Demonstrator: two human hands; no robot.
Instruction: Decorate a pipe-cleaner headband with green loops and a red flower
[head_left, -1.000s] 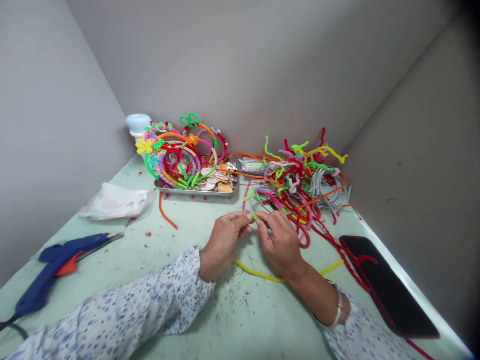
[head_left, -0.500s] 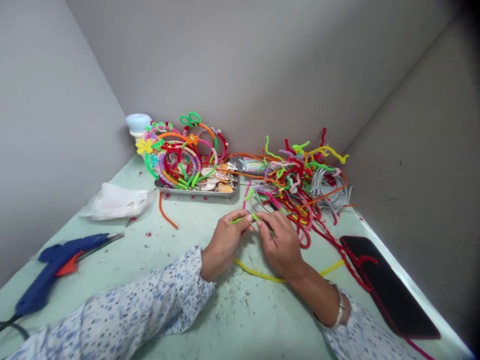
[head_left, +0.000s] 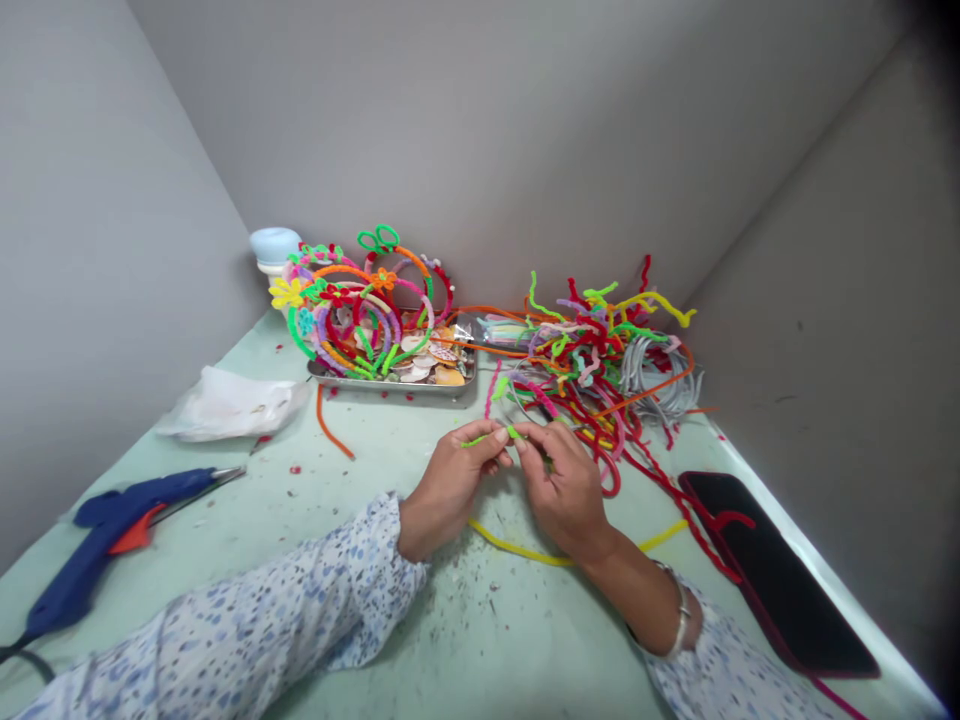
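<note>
My left hand point(head_left: 450, 482) is closed, pinching a bright green pipe cleaner point(head_left: 513, 432) between thumb and forefinger. My right hand point(head_left: 564, 490) is closed on the same pipe cleaner, its fingertips almost touching the left ones. Just beyond the fingers a thin grey band curves up, with green and pink fuzzy pieces point(head_left: 541, 394) near it; whether my hands also grip that band I cannot tell. A yellow pipe cleaner point(head_left: 517, 547) lies on the table below both hands and passes under my right wrist.
Finished fuzzy headbands point(head_left: 352, 310) stand in a metal tray point(head_left: 397, 386) with flat, pale pieces. A tangle of pipe cleaners point(head_left: 585, 350) and a grey band bundle point(head_left: 656, 380) lie right. A blue glue gun point(head_left: 120, 530), plastic bag point(head_left: 232, 403) and phone point(head_left: 776, 570) flank my arms.
My hands stay together in nearly the same place. The green pipe cleaner at the fingertips has shifted slightly, and the whole view has moved a little.
</note>
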